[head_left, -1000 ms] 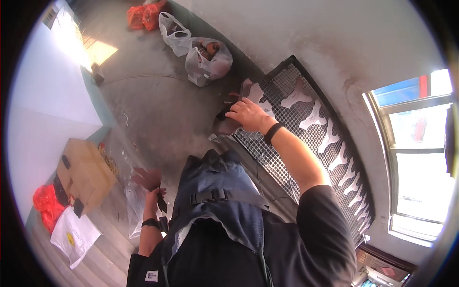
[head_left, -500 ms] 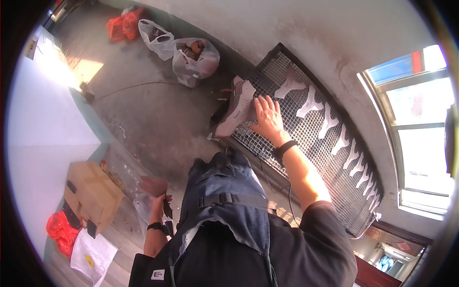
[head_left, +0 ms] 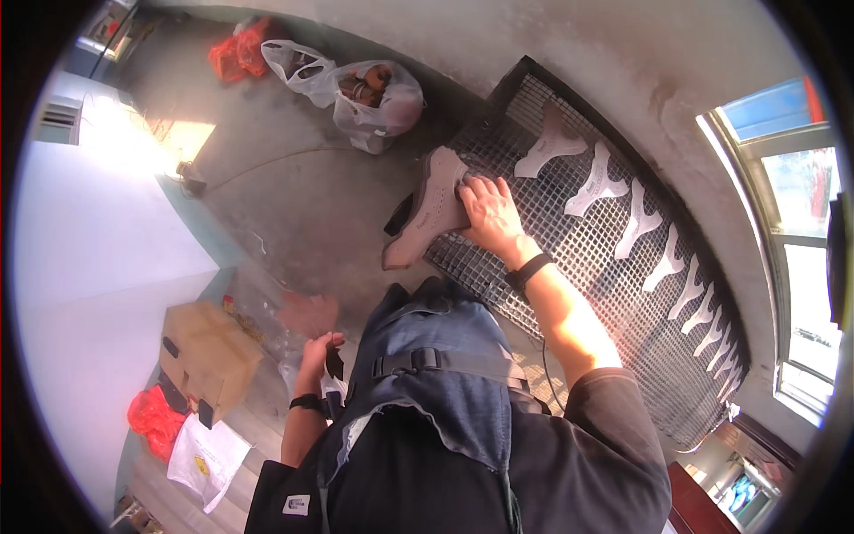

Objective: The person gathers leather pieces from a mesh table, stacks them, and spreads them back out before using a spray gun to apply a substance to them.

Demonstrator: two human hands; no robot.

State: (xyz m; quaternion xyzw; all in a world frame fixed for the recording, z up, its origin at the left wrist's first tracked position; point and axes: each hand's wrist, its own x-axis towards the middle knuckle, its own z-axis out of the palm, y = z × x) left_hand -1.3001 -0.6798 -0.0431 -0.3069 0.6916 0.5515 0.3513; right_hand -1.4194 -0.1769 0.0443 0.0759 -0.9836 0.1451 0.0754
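Note:
A stack of flat, pale pink cut-out pieces (head_left: 429, 218), with small printed marks, lies at the near left corner of the mesh rack (head_left: 485, 267). My right hand (head_left: 491, 218) has its fingers bent over the stack's right side, gripping the upper piece; how many layers it holds is hidden. Low at the left, my left hand (head_left: 322, 350) is closed next to a pinkish flat piece (head_left: 307, 313) that seems held at its fingertips. A dark strip (head_left: 334, 363) shows beside those fingers. Similar Y-shaped pieces (head_left: 598, 182) lie spaced in a row along the rack.
The rack runs along the wall under a bright window (head_left: 792, 205). Plastic bags (head_left: 378, 102) and a red bag (head_left: 238, 55) stand on the floor at the far left. A cardboard box (head_left: 213, 356), another red bag (head_left: 157, 420) and a white bag (head_left: 206, 463) are at lower left.
My right hand has gone from spread fingers to bent fingers on the stack, whose upper piece has shifted. My left hand and its pinkish piece have moved slightly up. The view has turned somewhat.

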